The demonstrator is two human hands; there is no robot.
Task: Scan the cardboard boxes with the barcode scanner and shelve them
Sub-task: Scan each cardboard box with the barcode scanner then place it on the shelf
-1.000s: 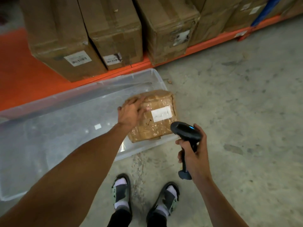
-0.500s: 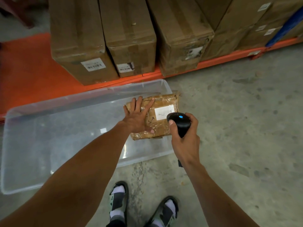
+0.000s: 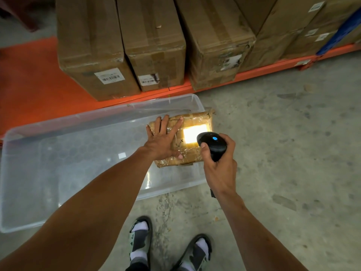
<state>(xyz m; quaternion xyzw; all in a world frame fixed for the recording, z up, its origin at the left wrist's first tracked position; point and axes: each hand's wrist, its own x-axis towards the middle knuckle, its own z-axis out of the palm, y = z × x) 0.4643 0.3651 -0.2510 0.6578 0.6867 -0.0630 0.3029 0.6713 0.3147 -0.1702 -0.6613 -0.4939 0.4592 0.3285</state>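
Observation:
A small tape-wrapped cardboard box lies at the right end of a clear plastic bin on the floor. My left hand rests flat on the box's left half with fingers spread. My right hand grips a black barcode scanner with a blue light on top, held just over the box's right side. The scanner's beam lights up the white label on the box brightly.
Several large cardboard boxes with barcode labels stand on the low orange shelf behind the bin. Bare concrete floor spreads to the right. My sandalled feet stand just in front of the bin.
My left hand has flattened on the box. My right hand swung the scanner to point down at the label, and its light now glows on the label.

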